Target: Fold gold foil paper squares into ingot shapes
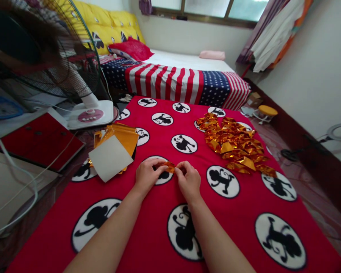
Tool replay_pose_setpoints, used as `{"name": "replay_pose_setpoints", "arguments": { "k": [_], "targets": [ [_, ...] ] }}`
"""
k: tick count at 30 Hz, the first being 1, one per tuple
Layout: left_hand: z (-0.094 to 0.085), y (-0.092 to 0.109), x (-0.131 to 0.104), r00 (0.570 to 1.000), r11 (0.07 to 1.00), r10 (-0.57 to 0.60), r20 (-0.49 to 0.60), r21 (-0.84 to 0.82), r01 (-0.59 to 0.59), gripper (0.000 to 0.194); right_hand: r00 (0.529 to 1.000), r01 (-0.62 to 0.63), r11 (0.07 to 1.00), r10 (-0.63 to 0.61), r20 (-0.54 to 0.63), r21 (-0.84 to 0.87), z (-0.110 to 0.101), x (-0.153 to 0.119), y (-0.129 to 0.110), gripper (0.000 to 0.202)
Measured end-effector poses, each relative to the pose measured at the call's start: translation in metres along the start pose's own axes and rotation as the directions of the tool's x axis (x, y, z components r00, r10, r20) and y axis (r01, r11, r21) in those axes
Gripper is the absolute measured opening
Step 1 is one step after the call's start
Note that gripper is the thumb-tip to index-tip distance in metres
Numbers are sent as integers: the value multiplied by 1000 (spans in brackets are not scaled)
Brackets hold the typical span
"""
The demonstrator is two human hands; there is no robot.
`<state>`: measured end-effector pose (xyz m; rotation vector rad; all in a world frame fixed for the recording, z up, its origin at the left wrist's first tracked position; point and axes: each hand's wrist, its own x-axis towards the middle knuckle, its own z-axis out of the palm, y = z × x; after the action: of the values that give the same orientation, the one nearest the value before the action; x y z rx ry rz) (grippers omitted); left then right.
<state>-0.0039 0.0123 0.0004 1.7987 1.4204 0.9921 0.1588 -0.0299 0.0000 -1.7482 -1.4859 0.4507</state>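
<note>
Red cloth (238, 220) w/ white circles + black monkey figs covers the surface under the hands. Beyond it, bed (173, 81) w/ stars-and-stripes cover; fan (88, 110) at left, on its white base. On cloth's far R side, big heap of folded orange-gold foil pcs (235, 144), in rough rows. On L side, stack of gold sheets (125, 136), w/ pale square sheet (110, 158) tilted on top. L hand (150, 174) & R hand (189, 180) near cloth's middle, close tog., fingers pinched narrow on opp. ends of small orange foil strip (169, 167), btwn stack and heap, over a monkey circle.
</note>
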Motion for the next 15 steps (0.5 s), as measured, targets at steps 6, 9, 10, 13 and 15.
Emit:
{"name": "replay_pose_setpoints", "arguments": {
  "k": [6,9,10,13,15],
  "targets": [
    [-3,-2,1,993,937,-91,68,-332,109,18,1000,-16,967,10,26,254,4,2,3,10],
    [-6,-1,1,995,908,-73,75,-408,97,17,999,-2,937,-11,36,349,4,2,3,11],
    [-7,0,1,994,899,-65,87,-427,96,17,999,-3,927,-12,37,376,4,2,3,12],
    [-9,1,1,992,879,-44,119,-467,95,17,999,-10,897,-12,46,442,4,2,2,13],
    [-10,1,1,992,876,-42,121,-472,95,17,998,-15,880,-15,59,474,5,2,1,12]
  ]
}}
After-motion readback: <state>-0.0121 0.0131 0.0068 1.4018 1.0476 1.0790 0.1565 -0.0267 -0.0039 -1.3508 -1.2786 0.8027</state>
